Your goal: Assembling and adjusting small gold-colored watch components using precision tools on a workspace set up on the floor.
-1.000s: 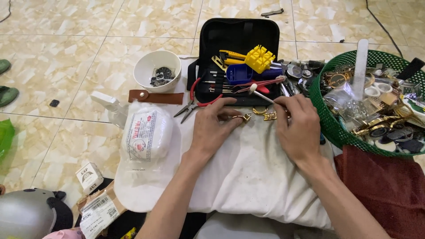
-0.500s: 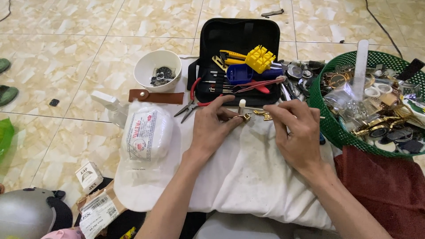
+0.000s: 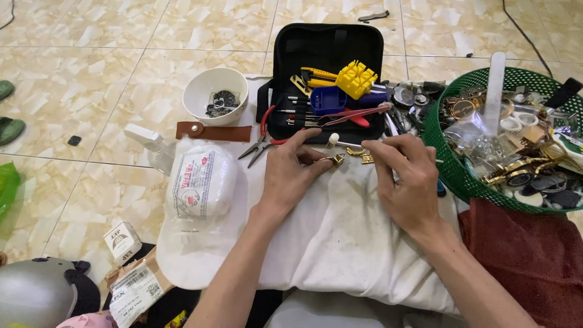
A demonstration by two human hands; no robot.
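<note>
The left hand point(image 3: 291, 176) rests on a white cloth point(image 3: 340, 243) spread over the tiled floor point(image 3: 91, 61), its grip pinched narrow on a small gold watch part point(image 3: 335, 160) near the cloth's far edge. The right hand point(image 3: 404, 182) lies just beside it on the cloth, fingers curled close together; whether that grip holds anything cannot be told. Between the two hands, more gold pieces point(image 3: 361, 155) lie on the cloth, with a small white-headed hammer point(image 3: 334, 140) just past them.

Along the cloth's far edge an open black tool case point(image 3: 331, 45) holds a yellow block point(image 3: 356, 79), a blue holder point(image 3: 328, 99) and red-handled tools. Red-handled pliers point(image 3: 262, 138) lie at its left corner. Left of the case stands a white bowl point(image 3: 212, 91) with dark small parts inside, and a brown leather strap point(image 3: 212, 131) lies just in front of it. A white cap point(image 3: 200, 206) covers the cloth's left edge. At the right, a green mesh basket point(image 3: 446, 164) is heaped with watches and bands, crowding the right hand's side, and a dark red cloth point(image 3: 522, 255) lies below it.
</note>
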